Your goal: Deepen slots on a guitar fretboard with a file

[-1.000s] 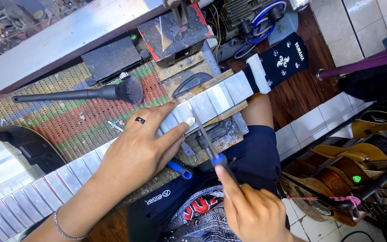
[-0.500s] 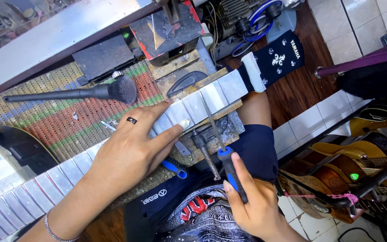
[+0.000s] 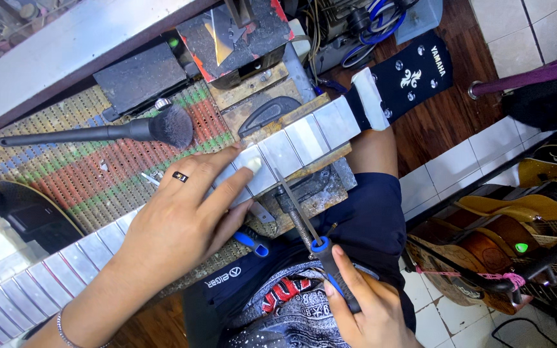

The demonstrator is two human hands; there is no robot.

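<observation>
File [image 3: 296,205] tip points toward fretboard [image 3: 304,137].

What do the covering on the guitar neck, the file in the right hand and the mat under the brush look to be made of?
Neck covering: silvery strips, probably metallic tape; dull sheen, seams between pieces.
File: thin grey blade, likely steel; its handle looks like blue-and-black plastic or rubber.
Mat: perforated grid in faded red, green and tan, probably plastic or rubber; hard to tell.
</observation>
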